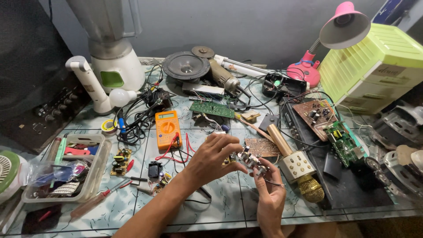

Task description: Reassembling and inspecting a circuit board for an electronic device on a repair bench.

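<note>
Both my hands meet over the middle of the tiled table (220, 207). My left hand (213, 158) and my right hand (269, 194) together hold a small circuit board with several metal knob shafts (250, 160), lifted a little above the table. Left-hand fingers pinch the board's left end; the right hand grips its right end from below. A gold wireless microphone (297, 169) lies just to the right of the hands. An orange multimeter (167, 128) with red and black leads lies to the left.
A clear plastic box of tools (66, 169) stands at the left, a white blender (112, 57) and loudspeaker cone (186, 65) at the back, a pink desk lamp (335, 35) and green drawer unit (374, 66) at the right. Loose circuit boards (212, 109), wires and screwdrivers (94, 200) lie about.
</note>
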